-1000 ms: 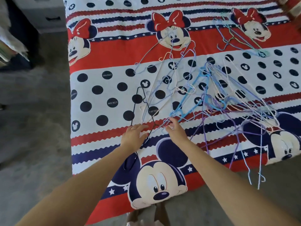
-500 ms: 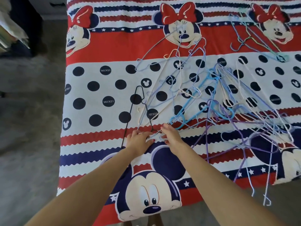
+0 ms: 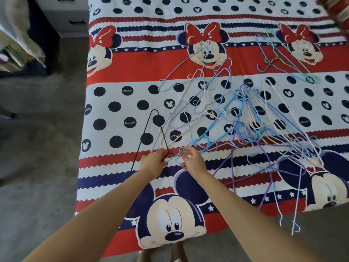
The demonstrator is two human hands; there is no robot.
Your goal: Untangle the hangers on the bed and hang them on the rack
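A tangle of thin wire hangers (image 3: 243, 125) in blue, lilac, cream and purple lies spread over the middle and right of the bed (image 3: 120, 103). A black hanger (image 3: 149, 129) rests at the tangle's left edge. My left hand (image 3: 154, 161) is closed on the black hanger's lower corner. My right hand (image 3: 192, 161) pinches a pale lilac hanger wire (image 3: 173, 157) just beside it. A smaller bunch of blue and green hangers (image 3: 279, 59) lies apart at the far right. No rack is in view.
The bed carries a red, white and navy cartoon-mouse cover. Grey carpet (image 3: 37, 148) runs along its left side and near edge. A grey drawer unit (image 3: 64, 17) stands at the top left, with stacked items (image 3: 17, 50) beside it. Some hangers overhang the bed's near edge (image 3: 294, 224).
Both hands have come together at the tangle's left end. The left hand closed on the black hanger's corner and the right pinched a pale wire. The camera shifted.
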